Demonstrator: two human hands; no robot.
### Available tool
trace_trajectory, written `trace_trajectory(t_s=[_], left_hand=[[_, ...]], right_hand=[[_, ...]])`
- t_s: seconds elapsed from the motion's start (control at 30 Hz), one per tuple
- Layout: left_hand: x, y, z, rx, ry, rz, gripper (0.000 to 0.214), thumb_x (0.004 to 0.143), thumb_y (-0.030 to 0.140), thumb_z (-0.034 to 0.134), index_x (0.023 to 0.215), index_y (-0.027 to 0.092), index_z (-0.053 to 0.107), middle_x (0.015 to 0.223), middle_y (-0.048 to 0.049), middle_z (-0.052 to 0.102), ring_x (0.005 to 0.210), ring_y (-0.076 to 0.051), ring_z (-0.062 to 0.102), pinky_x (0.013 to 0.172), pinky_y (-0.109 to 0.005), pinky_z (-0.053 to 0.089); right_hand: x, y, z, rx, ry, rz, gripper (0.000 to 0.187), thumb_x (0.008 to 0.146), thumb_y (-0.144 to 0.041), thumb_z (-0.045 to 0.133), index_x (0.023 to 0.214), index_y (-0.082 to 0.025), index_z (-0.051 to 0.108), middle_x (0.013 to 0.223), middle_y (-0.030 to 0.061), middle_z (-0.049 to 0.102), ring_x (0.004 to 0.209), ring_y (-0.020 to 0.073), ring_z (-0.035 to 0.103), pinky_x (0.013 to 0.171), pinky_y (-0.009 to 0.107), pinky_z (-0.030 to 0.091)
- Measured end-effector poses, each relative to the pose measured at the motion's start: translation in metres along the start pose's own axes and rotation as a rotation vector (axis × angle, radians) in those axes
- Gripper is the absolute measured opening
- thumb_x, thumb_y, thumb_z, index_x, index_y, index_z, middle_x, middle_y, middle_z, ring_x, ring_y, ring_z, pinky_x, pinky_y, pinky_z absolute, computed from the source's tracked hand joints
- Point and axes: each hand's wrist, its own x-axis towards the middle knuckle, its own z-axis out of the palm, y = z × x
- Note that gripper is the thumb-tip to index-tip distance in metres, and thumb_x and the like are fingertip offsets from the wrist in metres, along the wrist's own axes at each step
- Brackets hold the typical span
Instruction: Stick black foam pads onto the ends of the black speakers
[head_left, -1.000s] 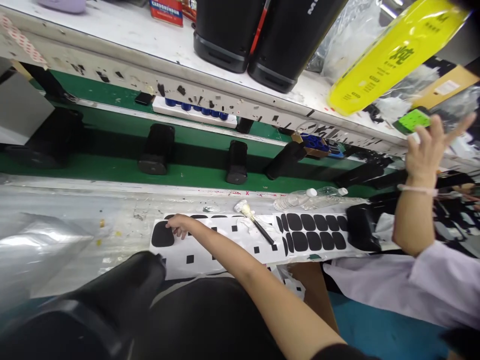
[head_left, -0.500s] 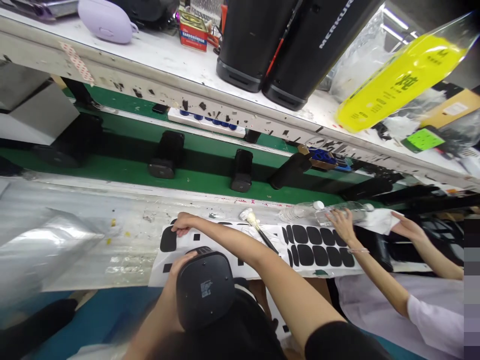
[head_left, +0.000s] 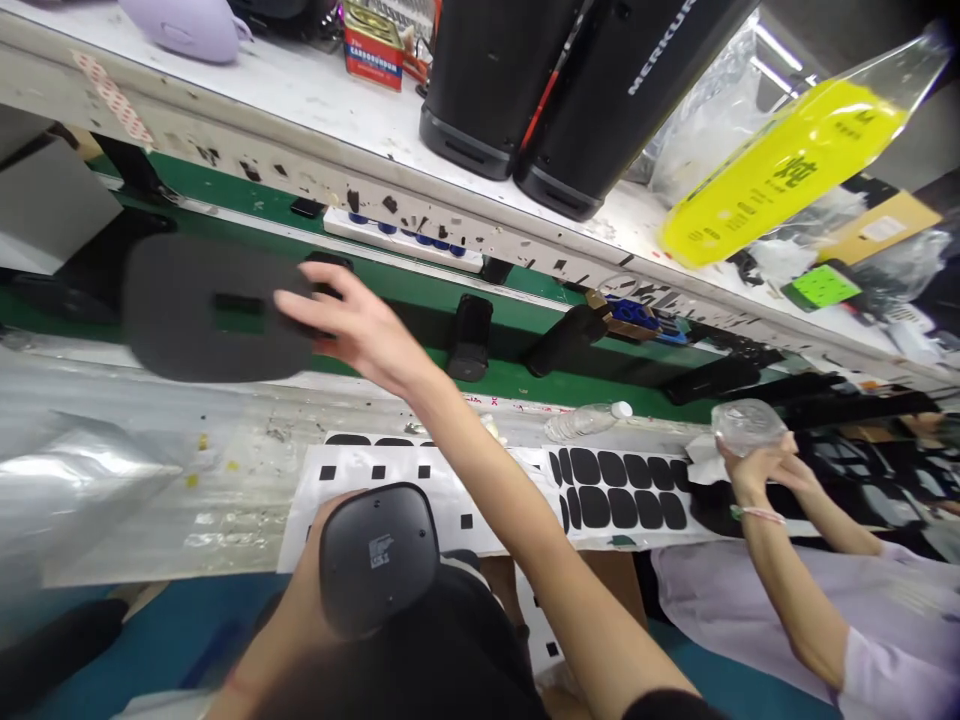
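Observation:
My right hand (head_left: 367, 335) is raised over the bench, pinching the edge of a black rounded-square pad (head_left: 172, 310). Through a small rectangular hole in this pad, the green surface behind shows. Low in front of me, my left hand (head_left: 311, 560) is wrapped round a black device (head_left: 375, 555) whose flat base, with a label and small screws, faces up. The left fingers are mostly hidden by the device. Under my right forearm lies a white backing sheet (head_left: 345, 515) with small black squares and a row of black pads along its far edge.
More black pads (head_left: 596, 507) lie on a sheet to the right. Beyond is a clear bottle (head_left: 581, 420). At right, a co-worker's hands (head_left: 761, 465) hold a clear plastic container and white cloth. A shelf (head_left: 300, 110) with black devices and a yellow bottle (head_left: 780, 180) crosses above.
My right hand has lifted a black pad off the sheet and carried it up toward the shelf. The left hand with the device has shifted slightly left. The co-worker has raised a clear container.

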Motion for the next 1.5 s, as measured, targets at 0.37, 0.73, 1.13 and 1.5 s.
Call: trace_trajectory(t_s=[0.37,0.73,1.13,1.5], left_hand=[[-0.01,0.021,0.0,0.1,-0.066,-0.043,0.129,0.061,0.053,0.089,0.158,0.037,0.005,0.154,-0.018,0.038,0.135,-0.048,0.048,0.111,-0.072,0.037],[-0.011,0.041,0.002,-0.44,-0.172,-0.281,0.092,0.076,0.087,0.045,0.151,0.038,0.028,0.166,-0.0067,0.021,0.15,-0.04,0.026,0.123,-0.054,0.026],[-0.009,0.044,0.009,-0.53,-0.119,-0.382,0.063,0.092,0.067,0.043,0.148,0.038,0.035,0.163,-0.0022,0.028,0.147,-0.037,0.03,0.124,-0.052,0.022],[-0.007,0.043,0.012,-0.53,-0.077,-0.383,0.056,0.095,0.063,0.042,0.145,0.039,0.038,0.16,-0.0013,0.033,0.147,-0.035,0.029,0.123,-0.048,0.023]], right_hand=[[-0.15,0.068,-0.073,0.383,0.001,-0.002,0.02,0.082,-0.033,0.075,0.093,-0.027,0.059,0.077,-0.0046,0.051,0.064,0.0095,0.052,0.058,0.02,0.041],[-0.158,0.08,-0.061,0.148,0.117,0.026,0.018,0.081,-0.037,0.075,0.09,-0.025,0.066,0.074,-0.0012,0.056,0.063,0.0131,0.049,0.058,0.025,0.042],[-0.162,0.079,-0.061,0.082,0.17,0.021,0.018,0.084,-0.038,0.074,0.091,-0.024,0.066,0.074,-0.0007,0.057,0.065,0.0135,0.052,0.058,0.025,0.045],[-0.162,0.079,-0.062,0.113,0.16,0.011,0.018,0.086,-0.035,0.074,0.095,-0.023,0.065,0.076,-0.0014,0.057,0.067,0.0117,0.052,0.061,0.023,0.045]])
